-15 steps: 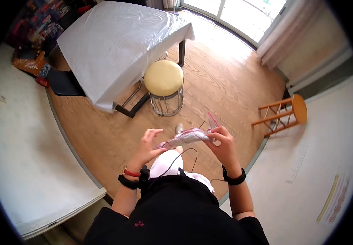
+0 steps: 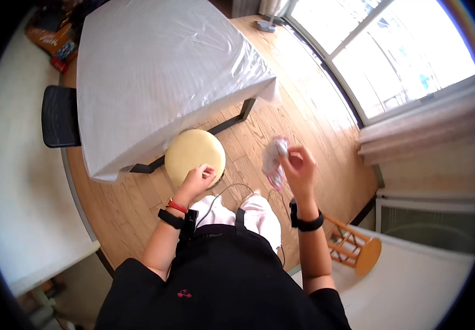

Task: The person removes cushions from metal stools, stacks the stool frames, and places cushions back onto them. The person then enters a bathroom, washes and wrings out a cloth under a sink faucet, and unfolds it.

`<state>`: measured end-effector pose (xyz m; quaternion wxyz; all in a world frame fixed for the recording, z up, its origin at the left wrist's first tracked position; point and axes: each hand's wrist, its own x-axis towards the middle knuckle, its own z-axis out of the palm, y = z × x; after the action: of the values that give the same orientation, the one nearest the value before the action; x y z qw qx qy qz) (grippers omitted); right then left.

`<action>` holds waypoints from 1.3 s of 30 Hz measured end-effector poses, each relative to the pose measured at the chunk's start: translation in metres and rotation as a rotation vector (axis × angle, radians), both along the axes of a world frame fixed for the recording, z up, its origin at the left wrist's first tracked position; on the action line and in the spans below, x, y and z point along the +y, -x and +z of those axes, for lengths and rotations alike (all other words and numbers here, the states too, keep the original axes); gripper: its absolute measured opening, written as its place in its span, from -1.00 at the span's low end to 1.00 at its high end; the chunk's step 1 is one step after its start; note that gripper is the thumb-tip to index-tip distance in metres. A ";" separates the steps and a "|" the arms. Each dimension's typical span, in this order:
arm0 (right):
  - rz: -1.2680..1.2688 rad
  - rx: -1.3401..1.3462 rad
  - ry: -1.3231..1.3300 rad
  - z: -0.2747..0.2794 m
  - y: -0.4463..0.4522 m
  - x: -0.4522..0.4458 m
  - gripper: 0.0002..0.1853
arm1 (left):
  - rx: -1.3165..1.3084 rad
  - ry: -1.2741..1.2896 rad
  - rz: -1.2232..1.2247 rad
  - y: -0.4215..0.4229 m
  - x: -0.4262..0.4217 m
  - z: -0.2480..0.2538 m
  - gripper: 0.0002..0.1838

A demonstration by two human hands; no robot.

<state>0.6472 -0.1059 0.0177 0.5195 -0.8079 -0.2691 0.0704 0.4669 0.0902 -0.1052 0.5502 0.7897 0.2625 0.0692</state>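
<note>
A white cloth with pink edging hangs bunched in my right hand. The thumb and fingers pinch its upper part, and the rest droops to the left of the hand over the floor. My left hand is over the front right edge of the round yellow stool seat. Its fingers are curled in, and I see no cloth in them. Whether that hand touches the seat, I cannot tell.
A table under a clear plastic cover stands ahead on the left, with a black chair beside it. A wooden stool is at the right. A thin cable loops in front of my waist. Glass doors are at the far right.
The cloth, earlier stretched between both hands, now hangs from my right hand alone. My left hand has come off it and its fingers have curled. My view has turned right and nearer the table.
</note>
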 end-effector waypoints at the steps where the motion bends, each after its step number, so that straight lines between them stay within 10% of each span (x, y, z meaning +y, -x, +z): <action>1: 0.048 -0.002 -0.074 0.013 -0.026 0.025 -0.88 | 0.072 0.032 0.049 -0.010 -0.001 -0.003 -0.77; 4: 0.229 0.210 -0.378 0.022 -0.116 0.098 -0.62 | 0.173 0.098 0.244 -0.031 0.001 -0.026 -0.78; 8: 0.472 -0.163 0.264 -0.067 -0.167 0.140 -0.19 | -0.031 0.323 0.816 0.004 -0.021 -0.082 -0.82; 11: 0.966 0.188 0.882 -0.205 -0.168 0.115 -0.43 | 0.106 0.619 1.186 0.011 -0.060 -0.071 -0.80; 15: 1.265 0.230 0.997 -0.297 -0.162 0.055 -0.58 | 0.139 0.909 1.485 0.016 -0.125 -0.097 -0.78; 29: 0.563 0.911 0.725 -0.431 -0.045 0.274 -0.24 | 0.020 0.787 1.593 0.079 0.026 -0.294 -0.20; 33: 0.512 0.559 0.794 -0.447 -0.027 0.273 -0.15 | 0.110 0.958 1.538 0.074 0.062 -0.315 -0.21; 39: 0.392 0.123 0.739 -0.440 0.000 0.277 -0.32 | 0.545 0.320 1.780 0.049 0.080 -0.318 -0.33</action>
<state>0.6471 0.1714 -0.4227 0.1864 -0.8678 -0.3429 0.3076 0.4180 0.1699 -0.4229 0.3168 0.2030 0.8948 0.2402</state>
